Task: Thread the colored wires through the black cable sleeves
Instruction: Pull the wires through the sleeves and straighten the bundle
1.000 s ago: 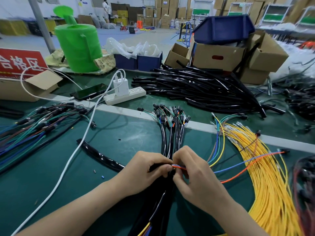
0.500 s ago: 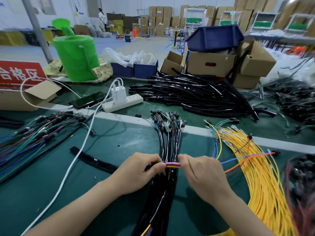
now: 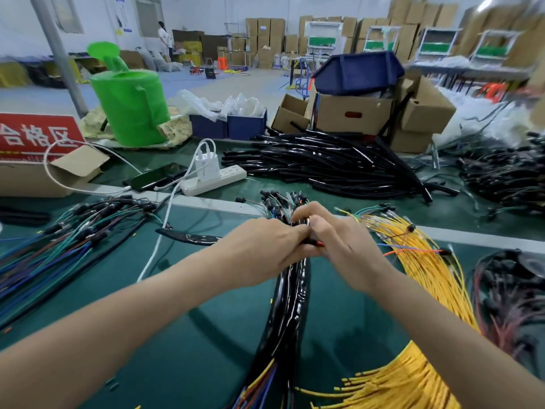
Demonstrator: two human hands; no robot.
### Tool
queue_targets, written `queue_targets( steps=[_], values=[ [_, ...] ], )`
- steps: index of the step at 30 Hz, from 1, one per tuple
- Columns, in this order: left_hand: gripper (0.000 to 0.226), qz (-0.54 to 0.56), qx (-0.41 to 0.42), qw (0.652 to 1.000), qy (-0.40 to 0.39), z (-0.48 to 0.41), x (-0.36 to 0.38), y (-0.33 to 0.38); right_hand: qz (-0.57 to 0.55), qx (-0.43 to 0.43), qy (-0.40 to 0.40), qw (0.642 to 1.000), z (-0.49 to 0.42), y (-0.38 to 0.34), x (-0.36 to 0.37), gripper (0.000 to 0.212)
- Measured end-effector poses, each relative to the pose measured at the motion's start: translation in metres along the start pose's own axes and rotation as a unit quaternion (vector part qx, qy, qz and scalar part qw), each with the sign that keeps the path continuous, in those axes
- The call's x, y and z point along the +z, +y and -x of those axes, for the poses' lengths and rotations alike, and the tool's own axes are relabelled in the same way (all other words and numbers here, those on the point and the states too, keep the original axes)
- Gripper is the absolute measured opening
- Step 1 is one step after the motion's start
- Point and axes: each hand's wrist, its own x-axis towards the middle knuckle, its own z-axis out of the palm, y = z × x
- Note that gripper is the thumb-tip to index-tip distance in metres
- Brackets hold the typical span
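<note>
At the centre of the green surface point(image 3: 339, 320), both hands meet over a sleeved bundle point(image 3: 292, 305) whose long axis runs from near to far.

Left grip point(image 3: 265, 246): fingers curled round a black sleeve point(image 3: 304, 241), most of which is hidden beneath them.

Right grip point(image 3: 342, 246): finger and thumb pressed together on the coloured wires point(image 3: 318, 244). Only a short red-orange stretch of these shows between the hands, and the exact fingertip contact is blurred.

The two grips touch, so the sleeve mouth lies immediately left of the right grip. The wires' axis runs crosswise, right to left, roughly at a right angle to the bundle beneath. Their orange and blue tails point(image 3: 418, 250) trail away to the right across the yellow wires point(image 3: 427, 278). The right hand is nearer the wires, the left nearer the sleeve. Judged from this layout, the coming move is a leftward feed of the wires into the sleeve while the left grip steadies it.

Surroundings:
- Connector ends point(image 3: 277, 202) fan out just far of the fingertips.
- A loose sleeve piece point(image 3: 191, 239) lies to the left, near a white cable point(image 3: 153, 255).
- Mixed wires point(image 3: 59, 240) spread along the left edge.
- A pile of empty sleeves point(image 3: 339, 163) occupies the far side, beside a power strip point(image 3: 224, 175).
- A green watering can point(image 3: 129, 107) stands beyond.

Possible obstructions: the tails may catch on the yellow wires as they are drawn in, and the bundle directly under the hands leaves little working room.
</note>
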Motion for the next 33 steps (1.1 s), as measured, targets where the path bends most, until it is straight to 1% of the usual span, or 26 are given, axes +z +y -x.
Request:
queue_targets(
  steps=[2, 3, 5, 6, 7, 9, 11, 12, 15, 17, 18, 19, 20, 22, 24, 25, 26, 27, 29, 32, 33],
  values=[
    [0.046, 0.010, -0.021, 0.999, 0.030, -0.001, -0.008, -0.007, 0.054, 0.021, 0.047, 0.997, -0.001, 0.010, 0.000, 0.056],
    [0.046, 0.012, -0.032, 0.998, 0.047, 0.000, -0.011, -0.011, 0.040, 0.047, 0.071, 0.996, -0.001, 0.017, 0.000, 0.057],
    [0.053, 0.003, -0.045, 0.996, 0.077, 0.004, -0.012, -0.018, -0.045, 0.103, 0.110, 0.988, -0.003, 0.030, -0.001, 0.052],
    [0.057, -0.007, -0.050, 0.995, 0.086, 0.006, -0.011, -0.021, -0.088, 0.117, 0.117, 0.982, -0.004, 0.032, -0.002, 0.050],
    [0.061, -0.017, -0.058, 0.994, 0.091, 0.008, -0.011, -0.024, -0.117, 0.120, 0.118, 0.979, -0.005, 0.033, 0.000, 0.050],
    [0.062, -0.029, -0.086, 0.991, 0.103, 0.009, -0.014, -0.028, -0.146, 0.095, 0.107, 0.979, -0.007, 0.030, 0.006, 0.049],
    [0.061, -0.033, -0.117, 0.987, 0.108, 0.009, -0.019, -0.033, -0.139, 0.073, 0.098, 0.983, -0.008, 0.025, 0.013, 0.051],
    [0.059, -0.034, -0.126, 0.986, 0.104, 0.009, -0.020, -0.034, -0.130, 0.072, 0.100, 0.984, -0.010, 0.023, 0.015, 0.056],
    [0.051, -0.031, -0.131, 0.987, 0.092, 0.012, -0.021, -0.030, -0.115, 0.098, 0.115, 0.982, -0.018, 0.023, 0.012, 0.063],
    [0.051, -0.018, -0.134, 0.986, 0.093, 0.014, -0.023, -0.027, -0.115, 0.110, 0.115, 0.981, -0.022, 0.023, 0.009, 0.073],
    [0.052, -0.008, -0.136, 0.986, 0.099, 0.015, -0.024, -0.028, -0.105, 0.102, 0.107, 0.983, -0.024, 0.022, 0.006, 0.077],
    [0.054, 0.001, -0.141, 0.984, 0.106, 0.015, -0.026, -0.030, -0.087, 0.080, 0.093, 0.989, -0.026, 0.021, 0.002, 0.076],
    [0.056, 0.006, -0.147, 0.983, 0.113, 0.015, -0.029, -0.032, -0.069, 0.053, 0.070, 0.994, -0.028, 0.020, -0.003, 0.070],
    [0.060, 0.008, -0.165, 0.979, 0.119, 0.014, -0.035, -0.036, -0.070, 0.029, -0.010, 0.997, -0.033, 0.018, -0.014, 0.050],
    [0.057, 0.006, -0.174, 0.977, 0.120, 0.012, -0.038, -0.038, -0.112, 0.037, -0.092, 0.989, -0.040, 0.017, -0.025, 0.024],
    [0.053, 0.007, -0.176, 0.977, 0.121, 0.011, -0.040, -0.037, -0.131, 0.041, -0.115, 0.984, -0.043, 0.017, -0.030, 0.018],
    [0.049, 0.011, -0.176, 0.977, 0.124, 0.011, -0.042, -0.037, -0.142, 0.044, -0.125, 0.981, -0.046, 0.017, -0.033, 0.016],
    [0.046, 0.016, -0.174, 0.976, 0.131, 0.010, -0.045, -0.037, -0.147, 0.045, -0.128, 0.980, -0.048, 0.016, -0.038, 0.017],
    [0.041, 0.023, -0.170, 0.974, 0.150, 0.008, -0.052, -0.036, -0.145, 0.049, -0.120, 0.981, -0.053, 0.008, -0.048, 0.029],
    [0.040, 0.036, -0.161, 0.972, 0.166, 0.006, -0.061, -0.032, -0.102, 0.091, -0.079, 0.988, -0.064, -0.011, -0.063, 0.067],
    [0.042, 0.038, -0.153, 0.974, 0.164, 0.006, -0.062, -0.030, -0.078, 0.108, -0.057, 0.989, -0.068, -0.016, -0.067, 0.074]
  ],
)
